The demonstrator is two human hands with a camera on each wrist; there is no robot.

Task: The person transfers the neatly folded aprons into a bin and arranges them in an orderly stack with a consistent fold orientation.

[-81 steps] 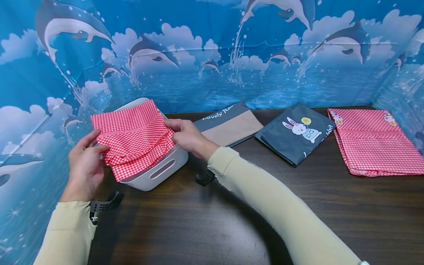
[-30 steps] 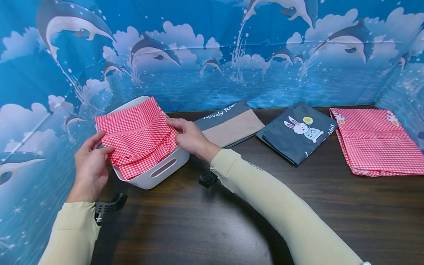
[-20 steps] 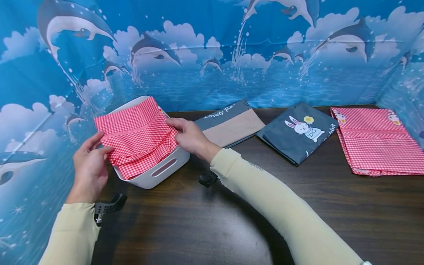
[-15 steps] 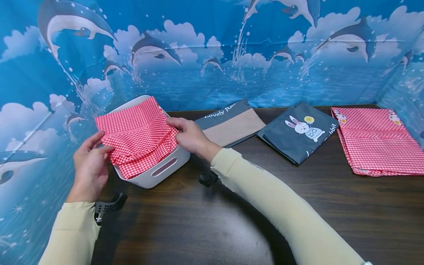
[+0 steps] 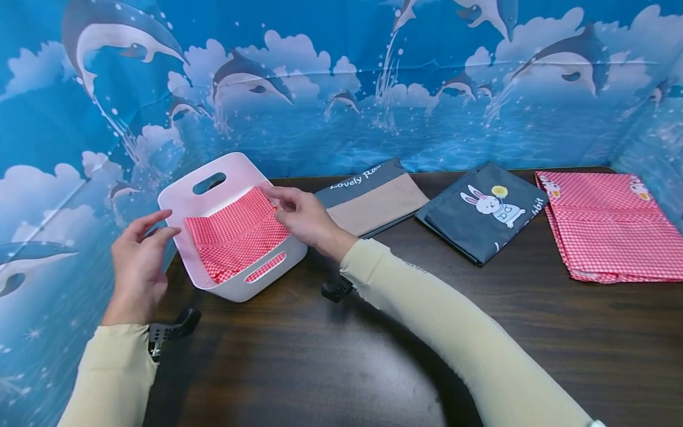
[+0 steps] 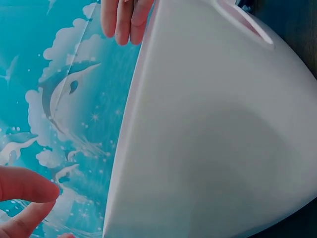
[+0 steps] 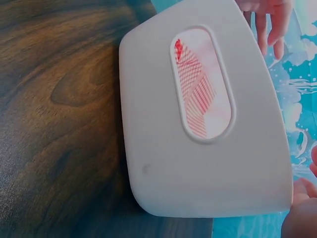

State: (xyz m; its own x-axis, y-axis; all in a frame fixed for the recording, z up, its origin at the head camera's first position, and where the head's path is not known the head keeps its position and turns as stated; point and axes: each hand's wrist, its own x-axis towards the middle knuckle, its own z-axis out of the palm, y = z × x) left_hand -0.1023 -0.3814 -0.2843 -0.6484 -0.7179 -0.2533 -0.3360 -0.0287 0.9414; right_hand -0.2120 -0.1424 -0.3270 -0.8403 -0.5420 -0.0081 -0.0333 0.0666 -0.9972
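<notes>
A folded red-and-white gingham cloth point(image 5: 240, 228) lies inside the white plastic basket point(image 5: 251, 284), below its rim. Through the handle slot, the right wrist view also shows the cloth point(image 7: 195, 89). My left hand point(image 5: 137, 264) is at the basket's left rim with thumb and forefinger apart, holding nothing. Over the right rim is my right hand point(image 5: 306, 216), its fingers loosely bent and nothing gripped between them. From the left wrist, the basket wall point(image 6: 198, 124) fills most of the view, with right-hand fingers point(image 6: 124, 22) hanging beyond its edge.
Right of the basket on the dark wooden table point(image 5: 320, 356) lie a dark-and-beige folded cloth point(image 5: 373, 204), a dark folded cloth with a rabbit print point(image 5: 482, 213) and another red gingham cloth point(image 5: 613, 231). A dolphin-print curtain point(image 5: 373, 89) stands behind and at the left.
The gingham cloth, held between both hands over the basket before, has dropped inside it. Both hands have let go; the left has shifted slightly left, the right stays about in place.
</notes>
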